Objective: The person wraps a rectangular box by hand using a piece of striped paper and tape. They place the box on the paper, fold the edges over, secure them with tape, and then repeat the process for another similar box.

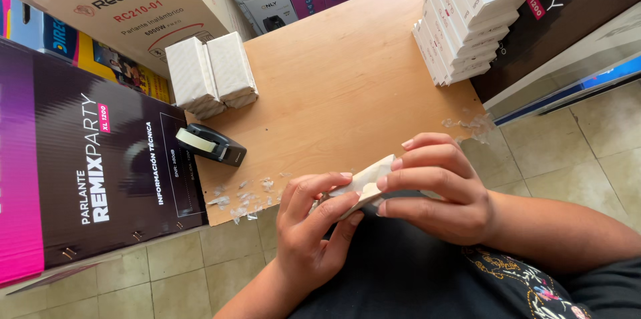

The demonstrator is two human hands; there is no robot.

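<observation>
A: What are the hands holding?

B: A small flat box, white to cream, with a dull papery skin. It sits at the near edge of the surface, low in the view, above the person's dark lap.

A: And how do the fingers sit on it?

B: The left hand has its fingers curled shut round the lower end of the box, thumb beneath. The right hand pinches the upper end, fingers bent over the top. Both grip it, so it tilts with 1 corner up.

A: What is the surface like?

B: Pale wood-grain board, smooth and matt. Clear scraps of crinkled film lie by the near edge, just left of the left hand, and more film lies at the right corner.

A: Anything else on it?

B: A black tape dispenser, wedge-shaped, with a pale roll in it. Behind that stand 2 wrapped blocks, white and soft-cornered, touching side by side. At the far right a stack of slim white boxes leans slightly.

A: And around it?

B: A big glossy black and pink carton on the left, and beige floor tiles.
</observation>
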